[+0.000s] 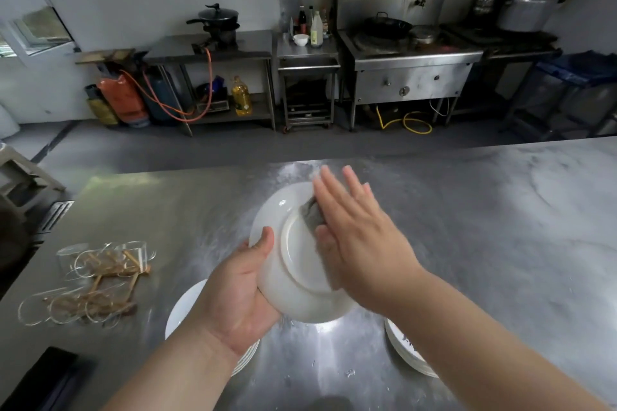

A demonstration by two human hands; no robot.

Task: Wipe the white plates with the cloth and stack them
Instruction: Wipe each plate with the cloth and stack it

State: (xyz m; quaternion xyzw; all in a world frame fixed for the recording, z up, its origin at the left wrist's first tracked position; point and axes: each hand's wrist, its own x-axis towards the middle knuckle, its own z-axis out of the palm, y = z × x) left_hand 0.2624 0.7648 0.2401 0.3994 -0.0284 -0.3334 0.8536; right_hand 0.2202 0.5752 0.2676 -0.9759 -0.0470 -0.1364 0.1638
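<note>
fig. near the front edge of the steel table (467, 227), a left stack (185, 304) and a right stack (405, 350) of white plates are kept within reach. between and above them a plate (280, 210) is tilted, underside to the viewer, and gripped at its rim by the left hand (240, 290), so that the cloth (312, 217) can be pressed flat on it by the straight-fingered right hand (354, 237). glasses (100, 277) are set aside toward the left edge.

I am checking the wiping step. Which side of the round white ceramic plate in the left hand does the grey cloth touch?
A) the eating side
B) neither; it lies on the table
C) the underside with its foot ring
C: the right hand presses the grey cloth onto the white plate, whose foot ring faces the camera.
</note>
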